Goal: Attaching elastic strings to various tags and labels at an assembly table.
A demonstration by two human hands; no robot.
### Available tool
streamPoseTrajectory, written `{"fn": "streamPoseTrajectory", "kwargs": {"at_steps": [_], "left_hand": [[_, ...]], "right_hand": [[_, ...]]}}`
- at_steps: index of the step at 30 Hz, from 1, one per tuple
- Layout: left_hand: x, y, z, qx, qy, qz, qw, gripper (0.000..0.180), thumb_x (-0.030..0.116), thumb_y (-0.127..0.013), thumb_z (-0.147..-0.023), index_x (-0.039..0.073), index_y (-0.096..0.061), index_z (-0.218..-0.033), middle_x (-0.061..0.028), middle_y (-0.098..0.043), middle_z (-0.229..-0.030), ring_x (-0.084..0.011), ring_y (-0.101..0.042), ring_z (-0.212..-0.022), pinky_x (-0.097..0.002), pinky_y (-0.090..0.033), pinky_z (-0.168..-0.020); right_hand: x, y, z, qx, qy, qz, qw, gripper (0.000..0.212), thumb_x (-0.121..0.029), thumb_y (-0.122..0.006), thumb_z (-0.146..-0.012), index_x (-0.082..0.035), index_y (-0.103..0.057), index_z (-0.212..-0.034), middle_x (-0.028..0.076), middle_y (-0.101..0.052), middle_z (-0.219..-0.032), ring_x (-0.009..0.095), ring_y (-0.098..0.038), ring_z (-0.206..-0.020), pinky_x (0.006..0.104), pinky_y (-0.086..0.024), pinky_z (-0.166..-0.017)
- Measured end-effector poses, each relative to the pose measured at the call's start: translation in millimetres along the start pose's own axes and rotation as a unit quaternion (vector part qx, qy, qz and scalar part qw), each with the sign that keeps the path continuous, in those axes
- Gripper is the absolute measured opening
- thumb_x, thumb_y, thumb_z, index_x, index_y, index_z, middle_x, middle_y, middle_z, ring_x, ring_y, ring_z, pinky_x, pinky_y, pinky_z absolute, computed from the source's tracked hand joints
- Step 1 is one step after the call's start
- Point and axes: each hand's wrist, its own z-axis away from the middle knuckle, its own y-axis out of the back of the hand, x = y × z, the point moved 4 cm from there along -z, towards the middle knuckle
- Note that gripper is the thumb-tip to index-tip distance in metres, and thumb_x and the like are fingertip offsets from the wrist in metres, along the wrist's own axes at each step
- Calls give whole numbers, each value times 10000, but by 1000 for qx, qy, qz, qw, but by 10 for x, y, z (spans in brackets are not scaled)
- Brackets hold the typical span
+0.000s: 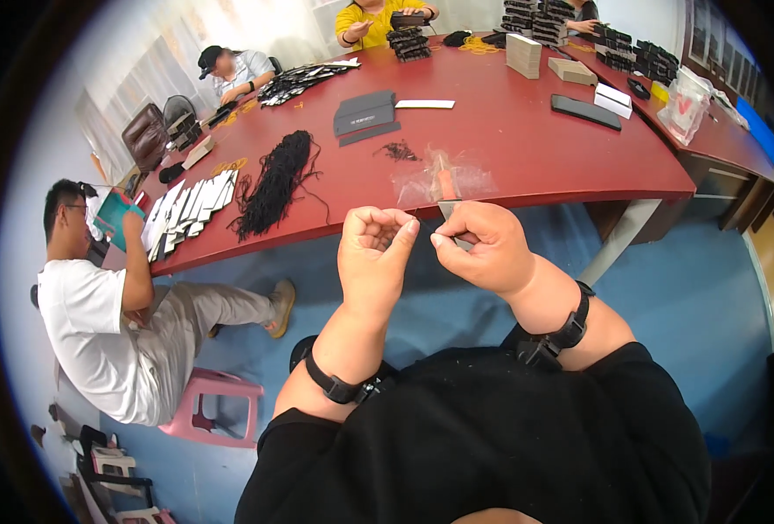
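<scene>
Both of my hands are raised just off the table's near edge, close together. My left hand is closed, thumb and forefinger pinching what looks like the end of a thin black cord. The fingers of my right hand are pinched around the cord's other side, a short gap away. A flat grey piece shows at the right fingertips; whether I grip it is partly hidden. Beyond them on the table lie a clear plastic bag with an orange-brown item on it, and some short black cord scraps.
On the red table lie a bundle of black cords, white strips, a flat black box and a black phone-like slab. A person sits left beside a pink stool; others work across the table.
</scene>
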Motion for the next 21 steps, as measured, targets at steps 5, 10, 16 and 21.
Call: {"fn": "streamPoseTrajectory", "kwargs": {"at_steps": [5,10,16,21], "left_hand": [[78,17,44,8,-35,-40,999,282,-83,-627,-795,65,-405,-883,-86,-609,-896,-108,-565,-806,-237,-461,-741],[108,-13,86,-12,-51,-65,996,281,-80,-627,-795,60,-391,-857,-97,-613,-887,-118,-568,-818,-250,-459,-759],[108,-46,131,-27,-105,-116,987,306,-105,-608,-801,66,-359,-850,-114,-593,-908,-132,-556,-838,-252,-450,-771],[172,-81,133,-40,-194,-226,954,271,-18,-635,-816,38,-412,-960,-115,-566,-984,-153,-539,-916,-295,-427,-853]], "right_hand": [[0,-70,-13,7,-8,15,1000,103,-40,-660,-684,-33,-558,-678,51,-469,-566,135,-429,-497,267,-348,-475],[73,-78,25,16,-59,-8,998,82,-54,-658,-714,-24,-582,-706,40,-501,-600,112,-443,-521,252,-363,-491],[158,-132,48,28,-81,-63,994,93,-43,-639,-821,10,-631,-896,-6,-553,-727,37,-423,-578,196,-346,-525],[230,-218,59,39,-172,-309,935,122,-70,-643,-839,4,-644,-936,0,-552,-723,61,-437,-584,212,-364,-526]]}}
